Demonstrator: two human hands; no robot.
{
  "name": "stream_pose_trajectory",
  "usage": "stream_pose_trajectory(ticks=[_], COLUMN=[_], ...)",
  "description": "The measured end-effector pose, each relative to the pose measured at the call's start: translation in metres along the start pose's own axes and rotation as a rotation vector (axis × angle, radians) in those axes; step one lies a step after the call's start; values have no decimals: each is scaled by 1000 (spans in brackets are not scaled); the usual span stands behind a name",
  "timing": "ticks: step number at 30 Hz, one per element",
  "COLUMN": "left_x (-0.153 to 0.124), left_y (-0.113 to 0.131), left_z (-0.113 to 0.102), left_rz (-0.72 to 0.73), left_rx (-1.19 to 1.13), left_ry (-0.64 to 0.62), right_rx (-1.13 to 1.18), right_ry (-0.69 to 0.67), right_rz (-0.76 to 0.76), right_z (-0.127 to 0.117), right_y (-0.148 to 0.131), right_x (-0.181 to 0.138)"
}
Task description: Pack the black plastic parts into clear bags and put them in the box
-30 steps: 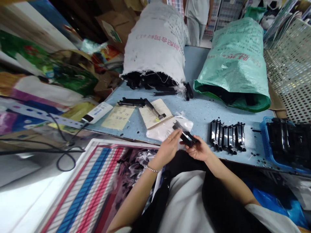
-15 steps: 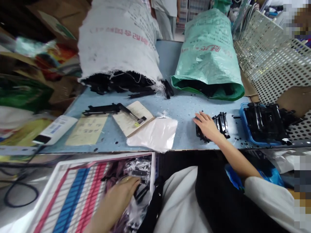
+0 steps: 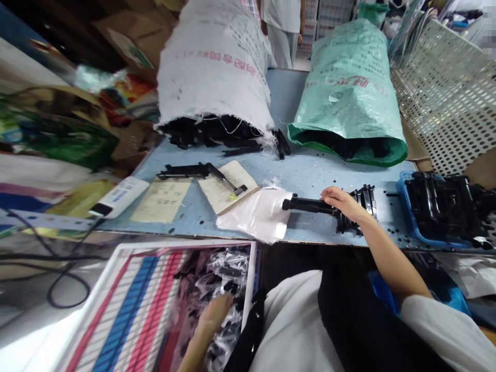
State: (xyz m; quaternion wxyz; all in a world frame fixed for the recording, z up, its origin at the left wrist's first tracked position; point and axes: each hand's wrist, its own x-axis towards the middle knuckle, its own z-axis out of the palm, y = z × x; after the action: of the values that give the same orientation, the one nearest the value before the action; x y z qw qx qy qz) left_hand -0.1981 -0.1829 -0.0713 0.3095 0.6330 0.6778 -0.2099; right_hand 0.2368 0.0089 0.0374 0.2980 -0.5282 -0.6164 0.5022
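My right hand is closed around one end of a long black plastic part, which points left above the blue table. Beneath and beside that hand lies a group of similar black parts. My left hand reaches into a white-rimmed crate, among clear plastic bags with dark contents; its fingers are blurred and partly hidden. A white plastic sheet or bag lies left of the held part.
A white sack and a green sack spill or hold black parts at the back. At right stands a heaped blue basket. A notebook, a note sheet and another black part lie left. A person stands behind.
My right hand has lifted a long black plastic part from the group and holds it pointing left. My left hand has moved deeper among the bags in the crate. The view has shifted left.
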Motion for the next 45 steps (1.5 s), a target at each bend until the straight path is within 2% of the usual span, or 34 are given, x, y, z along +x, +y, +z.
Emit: stream_pose_trajectory(ticks=[2,4,6,7,9,11,15,18,21,23,25,28,31,33,36,39,42,45], left_x=[16,31,45,52,66,78,90,89,81,74,66,59,63,69,78,72,48,20], left_y=[17,55,104,128,163,176,156,142,141,141,140,135,131,130,127,126,133,148], left_z=[-38,-78,-111,-123,-137,-143,-154,-161,-163,-162,-162,-163,-164,-162,-160,-156,-147,-132], left_rz=[40,291,556,609,606,559,492,440,408,482,585,620,597,590,562,567,720,944], left_rx=[-135,-339,-377,-337,-302,-353,-591,-827,-926,-848,-689,-575,-660,-688,-648,-553,-388,-294], left_ry=[232,592,799,836,824,771,649,496,523,606,678,689,590,572,636,755,823,779], right_rx=[365,623,774,823,887,932,1023,1112,1180,1163,1081,1011,1137,1199,1221,1238,1266,1222], right_ry=[-22,-23,6,20,51,75,66,-2,-77,-65,49,212,155,91,28,-8,-26,-15], right_rz=[84,147,171,175,182,200,215,204,157,113,83,70,94,158,308,425,445,377], right_z=[17,35,49,53,57,57,62,83,115,133,142,139,125,118,116,124,131,134], right_y=[4,3,0,-2,-3,1,10,4,-7,-12,-13,-10,-10,-8,2,20,31,28], right_x=[-7,-11,-15,-17,-22,-28,-35,-26,-7,4,11,5,-16,-33,-56,-67,-62,-48])
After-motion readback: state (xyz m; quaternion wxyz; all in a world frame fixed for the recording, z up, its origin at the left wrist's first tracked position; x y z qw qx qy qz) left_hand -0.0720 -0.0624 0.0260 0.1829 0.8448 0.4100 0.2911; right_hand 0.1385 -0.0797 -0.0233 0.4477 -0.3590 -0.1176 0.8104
